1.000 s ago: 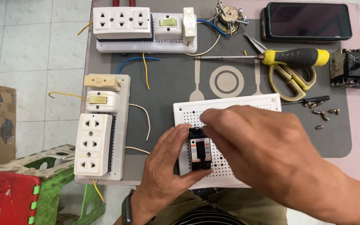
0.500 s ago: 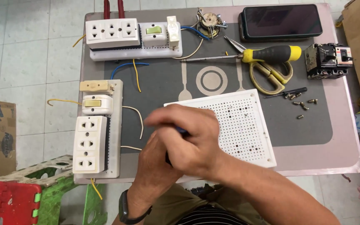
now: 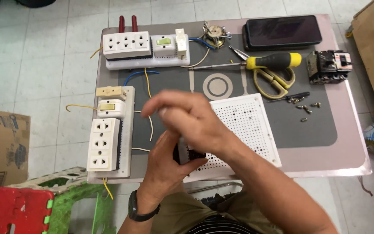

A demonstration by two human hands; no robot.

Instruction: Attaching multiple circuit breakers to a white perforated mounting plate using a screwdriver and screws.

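Near the front edge of the tabletop (image 3: 351,160), the left hand (image 3: 163,167) closes its grip on a small black breaker-like module (image 3: 187,154), pressed against the white perforated panel (image 3: 247,125). The right hand (image 3: 185,119) lies over it, blurred, fingers curled on the module's top, so most of the module is hidden. The panel's near left corner is covered by both hands. A triple-socket board (image 3: 107,143) sits by the left edge.

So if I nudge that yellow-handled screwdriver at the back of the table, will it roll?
Probably a little: the screwdriver has a rounded handle and thin shaft. The yellow scissors lie against it on the near side and would likely stop it. It looks rigid, and handle-heavy when lifted.
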